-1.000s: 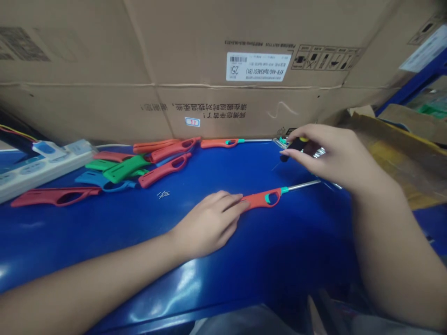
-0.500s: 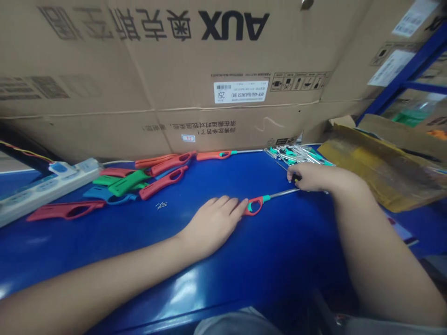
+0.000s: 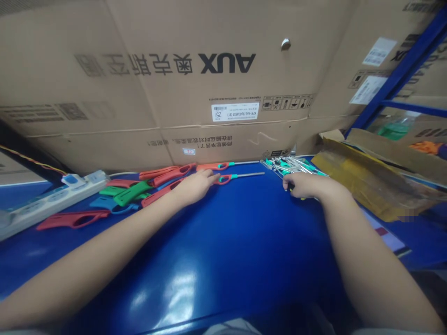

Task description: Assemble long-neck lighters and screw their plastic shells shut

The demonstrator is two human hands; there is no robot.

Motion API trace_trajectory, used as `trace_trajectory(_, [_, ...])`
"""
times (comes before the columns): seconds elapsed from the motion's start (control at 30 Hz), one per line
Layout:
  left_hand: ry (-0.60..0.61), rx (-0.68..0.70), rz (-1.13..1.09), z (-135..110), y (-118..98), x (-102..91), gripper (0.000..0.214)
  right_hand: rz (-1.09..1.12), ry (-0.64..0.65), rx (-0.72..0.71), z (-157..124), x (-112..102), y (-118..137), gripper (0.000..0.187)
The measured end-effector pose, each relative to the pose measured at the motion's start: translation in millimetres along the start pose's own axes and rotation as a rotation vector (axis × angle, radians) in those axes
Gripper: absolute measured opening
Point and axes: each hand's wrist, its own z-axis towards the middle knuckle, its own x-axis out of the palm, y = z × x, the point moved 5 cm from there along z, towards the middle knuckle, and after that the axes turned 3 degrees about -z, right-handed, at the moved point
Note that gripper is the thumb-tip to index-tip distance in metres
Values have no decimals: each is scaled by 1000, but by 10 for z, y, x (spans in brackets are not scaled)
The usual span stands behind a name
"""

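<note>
My left hand (image 3: 198, 186) is closed over the handle of a red long-nosed gas lighter (image 3: 225, 178). Its teal trigger and metal tube stick out to the right, above the blue table (image 3: 223, 251). Further right, my right hand (image 3: 303, 185) has its fingers curled round a screwdriver (image 3: 291, 187) with a black and yellow handle, mostly hidden in the palm. Just behind that hand lies a pile of metal tubes with teal parts (image 3: 291, 165). Another red lighter with its tube (image 3: 213, 166) rests by the cardboard, beyond my left hand.
Red, green and blue lighter handle shells (image 3: 132, 193) lie in a heap at the left, beside a white power strip (image 3: 56, 200). A large cardboard box (image 3: 188, 93) walls off the back. An open taped carton (image 3: 363, 179) and a blue rack post (image 3: 391, 79) stand at the right.
My left hand has carried the red lighter back and left, close to the other lighter. My left forearm now covers the small screws. My right hand keeps the screwdriver near the pile.
</note>
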Motion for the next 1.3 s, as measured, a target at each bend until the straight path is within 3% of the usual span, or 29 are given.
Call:
trace_trajectory(0.1, [-42, -26, -20, 56, 126, 53, 46, 3, 61, -7, 10, 21, 9, 39])
trace_trajectory(0.23, [-89, -62, -42, 129, 184, 67, 42, -13, 47, -31, 42, 22, 24, 39])
trace_trajectory(0.6, [-125, -148, -17, 88, 96, -77, 34, -56, -116, -81, 200, 35, 114, 33])
trace_trajectory(0.73, [-149, -141, -26, -77, 23, -177, 35, -54, -164, -108, 200, 30, 216, 37])
trace_trajectory(0.9, [-173, -144, -51, -456, 29, -359, 36, -65, -171, -95, 220, 55, 251, 40])
trace_trajectory(1.13, [-211, -307, -14, -986, 423, -550, 42, -109, -147, -56, 188, 74, 247, 47])
trace_trajectory(1.3, [-192, -459, 48, -1056, 657, -548, 46, -109, -159, -67, 196, 84, 262, 50])
